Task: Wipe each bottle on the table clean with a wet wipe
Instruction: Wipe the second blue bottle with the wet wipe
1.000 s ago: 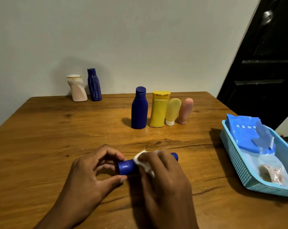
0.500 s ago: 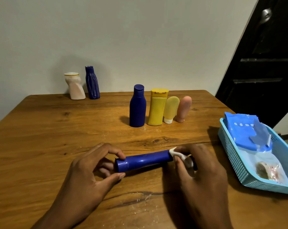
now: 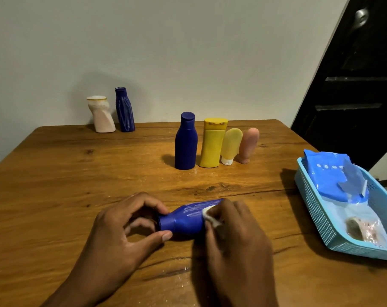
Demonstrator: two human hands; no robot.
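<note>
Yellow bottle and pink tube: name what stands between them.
In the head view, a pale yellow tube on its white cap stands between the yellow bottle and the pink tube.

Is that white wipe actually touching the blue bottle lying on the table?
Touching. The head view shows the wet wipe, pinched in the right hand, pressed against the lying blue bottle, with no gap.

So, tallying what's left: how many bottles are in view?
7: pale bottle and streaked blue bottle at back left; navy, yellow, pale-yellow, pink mid-table; one blue bottle in both hands.

bottle row (image 3: 214, 142) ahead, basket (image 3: 316, 209) right; bare wood left
</note>
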